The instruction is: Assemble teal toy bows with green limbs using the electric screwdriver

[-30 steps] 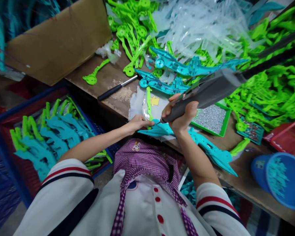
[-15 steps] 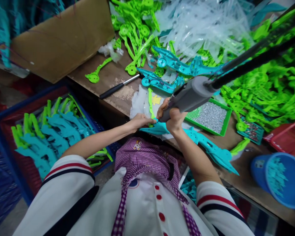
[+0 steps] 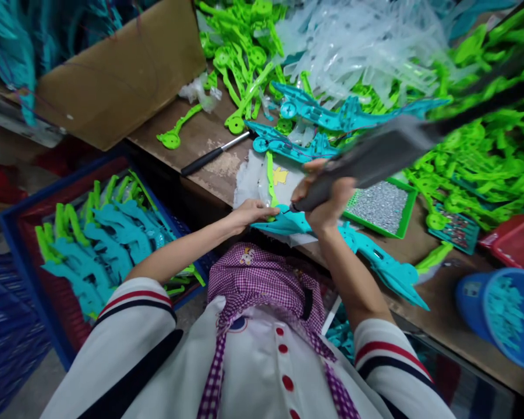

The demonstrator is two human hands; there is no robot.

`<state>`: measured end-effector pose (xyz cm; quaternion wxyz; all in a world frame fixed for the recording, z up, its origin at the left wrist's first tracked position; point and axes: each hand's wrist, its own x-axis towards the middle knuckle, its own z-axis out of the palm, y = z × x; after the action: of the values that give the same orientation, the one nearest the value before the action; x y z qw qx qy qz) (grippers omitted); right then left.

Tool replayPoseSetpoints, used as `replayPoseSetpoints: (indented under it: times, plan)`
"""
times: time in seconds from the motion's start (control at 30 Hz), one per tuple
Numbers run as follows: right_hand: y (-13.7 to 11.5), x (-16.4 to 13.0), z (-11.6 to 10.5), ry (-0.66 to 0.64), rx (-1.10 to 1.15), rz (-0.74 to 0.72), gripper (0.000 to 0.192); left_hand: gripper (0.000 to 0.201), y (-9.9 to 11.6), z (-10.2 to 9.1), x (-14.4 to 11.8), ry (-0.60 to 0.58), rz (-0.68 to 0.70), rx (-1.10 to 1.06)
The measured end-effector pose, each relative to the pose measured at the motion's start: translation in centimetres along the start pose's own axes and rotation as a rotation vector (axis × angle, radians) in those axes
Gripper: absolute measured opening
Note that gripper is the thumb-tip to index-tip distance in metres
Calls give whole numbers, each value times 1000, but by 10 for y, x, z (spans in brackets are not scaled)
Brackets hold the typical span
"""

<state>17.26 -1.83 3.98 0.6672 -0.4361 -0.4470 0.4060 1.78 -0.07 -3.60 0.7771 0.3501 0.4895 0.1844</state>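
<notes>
- Teal plastic part (image 3: 367, 259): one lies along the counter (image 3: 201, 137) edge, pinned by the left hand (image 3: 251, 210).
- Right hand (image 3: 327, 201) grips one grey electric screwdriver (image 3: 367, 163).
- Two more teal parts (image 3: 314, 116) behind.

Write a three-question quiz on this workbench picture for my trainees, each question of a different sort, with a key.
1. True or false: the right hand grips a grey power screwdriver.
2. What does the left hand rest on? A) the black-handled tool B) the teal plastic part at the table edge C) the blue bucket
3. Fill in: the green tray beside the right hand holds a heap of small silvery ____.

Key
1. True; its tip points down at the teal plastic part.
2. B; the black-handled tool lies apart on the wooden table, and the blue bucket stands far to the right.
3. Screws, as far as the view shows.
</notes>
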Motion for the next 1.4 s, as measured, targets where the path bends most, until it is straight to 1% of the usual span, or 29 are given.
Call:
replayPoseSetpoints:
  times: [0.07, 0.1, 0.13, 0.17, 0.23, 0.3, 0.37, 0.43, 0.53, 0.63, 0.7, 0.73, 0.83, 0.87, 0.9, 0.97, 1.03, 1.1, 1.17, 1.23, 1.33, 1.4]
  plan:
    - [-19, -1, -6, 152, 80, -127, 66, 29, -7, -2, -7, -26, 30, -89]
    - [-26, -3, -10, 197, 91, -184, 66, 30, -13, -2, -12, -30, 56, -137]
    - [-30, -7, -16, 209, 74, -216, 65, 33, -19, -2, -18, -18, 91, -184]
    - [-32, -12, -22, 208, 53, -223, 64, 37, -25, -1, -23, 9, 128, -227]
    - [-28, -22, -34, 212, 16, -185, 63, 45, -34, 1, -32, 94, 179, -286]
    - [-21, -30, -46, 252, -4, -134, 62, 45, -38, 3, -35, 145, 177, -305]
    - [-14, -33, -55, 293, -15, -130, 61, 43, -36, 3, -33, 144, 160, -305]
    - [-11, -30, -62, 299, -27, -160, 60, 43, -31, 3, -26, 137, 162, -300]
    - [-13, -20, -69, 318, -56, -190, 60, 41, -22, 4, -14, 154, 146, -281]
    - [-17, -12, -77, 360, -80, -196, 59, 42, -22, 8, -7, 171, 129, -253]
    - [-19, -8, -83, 375, -83, -220, 57, 41, -27, 10, -10, 202, 177, -202]
    - [-20, -4, -87, 388, -88, -238, 56, 39, -31, 10, -14, 236, 230, -147]
    - [-20, 10, -101, 435, -154, -273, 55, 31, -44, 3, -30, 399, 460, 149]
    - [-20, 16, -106, 455, -182, -278, 55, 29, -47, -1, -35, 438, 516, 251]
    - [-18, 23, -110, 476, -205, -277, 54, 29, -49, -5, -38, 452, 542, 325]
    - [-14, 36, -119, 506, -247, -263, 54, 33, -51, -13, -39, 402, 504, 363]
    - [-7, 48, -126, 504, -287, -239, 56, 42, -50, -17, -35, 305, 428, 293]
    - [2, 58, -132, 479, -308, -221, 55, 50, -50, -15, -29, 254, 383, 186]
    - [10, 66, -135, 470, -277, -226, 53, 52, -51, -10, -25, 277, 369, 79]
    - [18, 70, -138, 448, -232, -218, 51, 50, -54, -4, -22, 341, 374, -4]
    - [26, 72, -141, 434, -201, -200, 51, 47, -61, 4, -20, 421, 393, -74]
    - [30, 71, -142, 454, -210, -199, 52, 46, -64, 7, -19, 447, 401, -114]
